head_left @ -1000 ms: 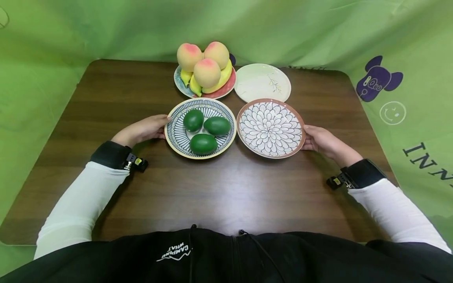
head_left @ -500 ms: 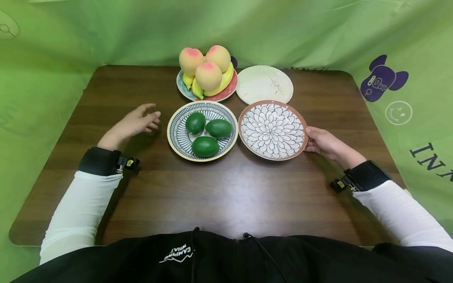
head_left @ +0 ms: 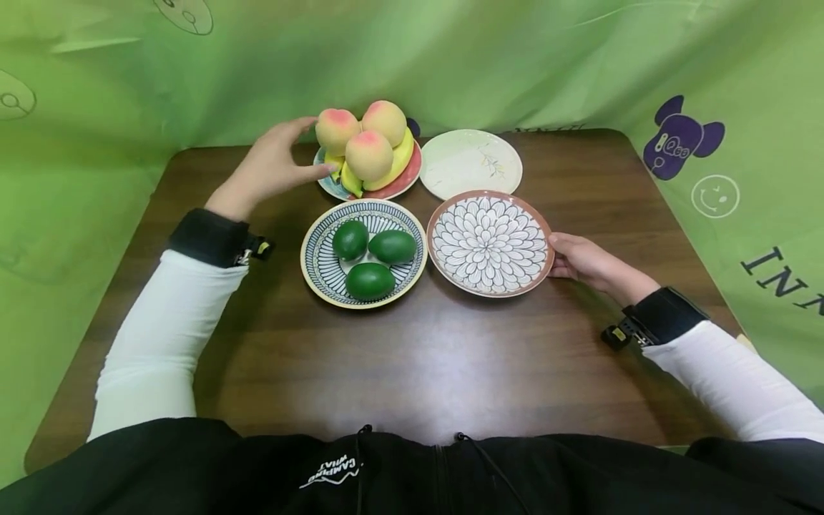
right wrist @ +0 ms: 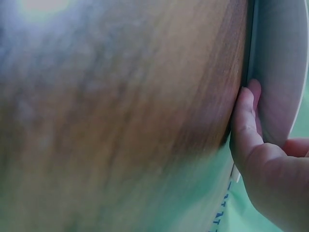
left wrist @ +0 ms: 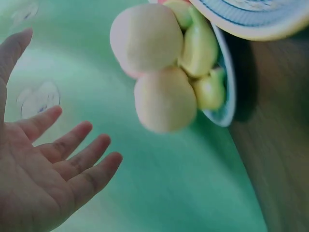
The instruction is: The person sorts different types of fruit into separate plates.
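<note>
Three peaches [head_left: 362,136], three avocados [head_left: 370,253], four plates [head_left: 489,244].

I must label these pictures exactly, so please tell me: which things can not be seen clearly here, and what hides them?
- Head view: whether the left hand touches the nearest peach; the hand overlaps it.
- Head view: bananas, mostly hidden under the peaches.
- Right wrist view: flower-patterned plate, cut by the edge and blurred; the right hand's fingers lie at its rim.
- Left wrist view: striped plate, cut by the top edge.
</note>
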